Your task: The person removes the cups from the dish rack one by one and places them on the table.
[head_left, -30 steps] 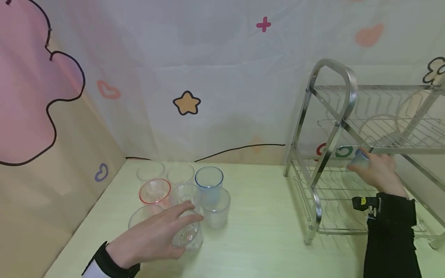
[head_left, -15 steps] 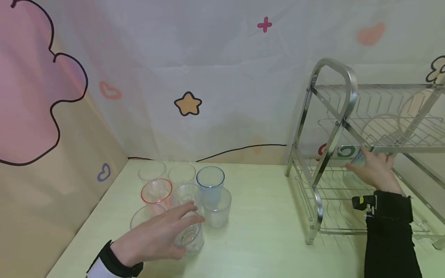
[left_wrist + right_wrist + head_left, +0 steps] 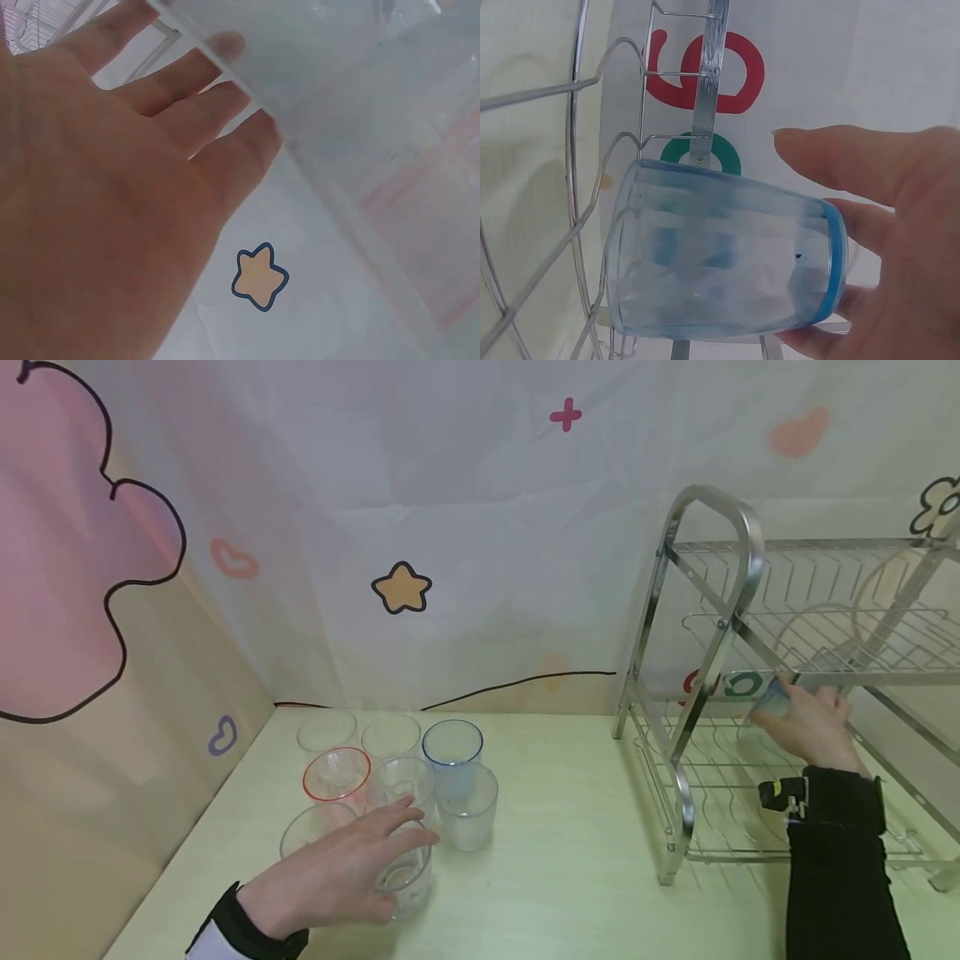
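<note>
In the head view my left hand [image 3: 337, 868] curves round a clear cup [image 3: 408, 885] at the front of a cluster of cups. The left wrist view shows its fingers [image 3: 232, 154] against the clear plastic side; the thumb is not visible there. My right hand [image 3: 810, 731] is inside the rack by a blue-tinted clear cup [image 3: 720, 255], whose wide end is at the wires and whose narrower, blue-banded end points towards the palm. The right thumb [image 3: 840, 157] stands apart from the cup, while other fingers are partly hidden behind its banded end.
A two-tier metal dish rack [image 3: 720, 685] stands at the right, with plates [image 3: 813, 631] on its upper tier. Near the left hand are a red-rimmed cup [image 3: 337, 774], a blue-rimmed cup [image 3: 452, 745], a frosted cup [image 3: 468, 818] and several clear ones.
The clear cup at my left hand, tilted and higher earlier, now sits lower and more upright. My right hand and the blue-tinted cup have barely shifted.
</note>
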### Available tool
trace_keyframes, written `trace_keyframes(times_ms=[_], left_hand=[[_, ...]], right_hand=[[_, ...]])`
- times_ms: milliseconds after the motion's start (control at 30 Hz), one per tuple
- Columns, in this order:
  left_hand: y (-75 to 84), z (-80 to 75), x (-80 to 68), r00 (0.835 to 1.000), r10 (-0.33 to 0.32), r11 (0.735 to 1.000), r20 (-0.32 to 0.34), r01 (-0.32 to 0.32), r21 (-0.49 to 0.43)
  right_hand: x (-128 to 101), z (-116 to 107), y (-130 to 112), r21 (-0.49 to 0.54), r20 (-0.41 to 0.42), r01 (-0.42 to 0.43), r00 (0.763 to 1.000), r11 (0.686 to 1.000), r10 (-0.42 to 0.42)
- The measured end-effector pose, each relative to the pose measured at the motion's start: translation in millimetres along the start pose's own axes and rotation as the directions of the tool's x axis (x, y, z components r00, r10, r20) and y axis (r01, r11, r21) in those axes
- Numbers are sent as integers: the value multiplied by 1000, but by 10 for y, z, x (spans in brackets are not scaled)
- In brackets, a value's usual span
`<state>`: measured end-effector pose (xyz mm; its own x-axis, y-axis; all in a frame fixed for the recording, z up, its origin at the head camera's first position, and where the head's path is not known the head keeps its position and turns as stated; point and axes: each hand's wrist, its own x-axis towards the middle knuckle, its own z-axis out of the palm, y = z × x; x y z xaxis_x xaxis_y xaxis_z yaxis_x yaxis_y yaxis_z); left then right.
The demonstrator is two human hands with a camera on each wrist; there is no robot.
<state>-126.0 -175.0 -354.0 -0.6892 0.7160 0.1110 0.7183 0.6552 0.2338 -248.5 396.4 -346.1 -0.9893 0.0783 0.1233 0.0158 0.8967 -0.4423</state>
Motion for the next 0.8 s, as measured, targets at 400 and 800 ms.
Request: trace_keyframes(times_ms=[400,800], left_hand=[[32,12,16,1000,8,1000,-2,-8,24],[58,-6,5,1000,3,999,-1,-3,40]], right_hand=[[-11,-35,-20,13,1,-73,997,997,73],[-78,-136,-59,-47,-31,-41,999,998,39]])
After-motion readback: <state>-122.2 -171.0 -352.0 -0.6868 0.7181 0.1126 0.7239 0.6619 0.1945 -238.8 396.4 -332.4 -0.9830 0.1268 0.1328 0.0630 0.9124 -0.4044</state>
